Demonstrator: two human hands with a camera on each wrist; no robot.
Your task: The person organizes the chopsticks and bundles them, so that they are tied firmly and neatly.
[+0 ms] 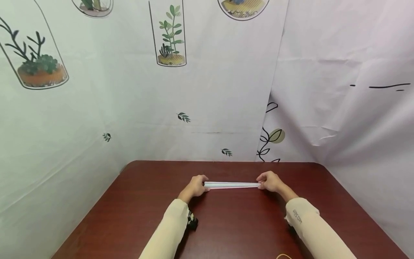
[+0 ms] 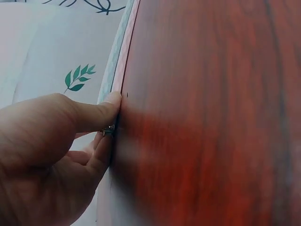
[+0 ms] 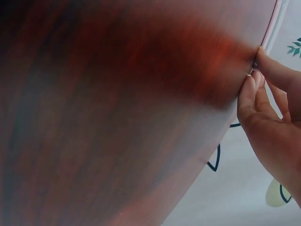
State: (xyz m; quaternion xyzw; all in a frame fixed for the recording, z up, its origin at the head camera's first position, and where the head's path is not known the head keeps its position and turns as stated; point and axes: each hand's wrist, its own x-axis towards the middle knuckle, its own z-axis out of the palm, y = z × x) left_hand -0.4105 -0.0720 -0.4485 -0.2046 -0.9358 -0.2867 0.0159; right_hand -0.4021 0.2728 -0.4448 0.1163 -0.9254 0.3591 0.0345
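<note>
Your left hand (image 1: 195, 187) pinches one end of the bundle of straws (image 1: 232, 185), held level just above the tabletop (image 1: 239, 223); your right hand (image 1: 270, 181) pinches the other. The straws look gathered and even; nothing binds them yet.

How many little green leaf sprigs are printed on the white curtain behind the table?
3 show in the head view: leftmost leaf sprig, upper middle leaf sprig, and lowest leaf sprig near the dark red wooden table. Others may be hidden.

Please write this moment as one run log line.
left hand: grips straws end | right hand: grips other end | straws: level above table
</note>
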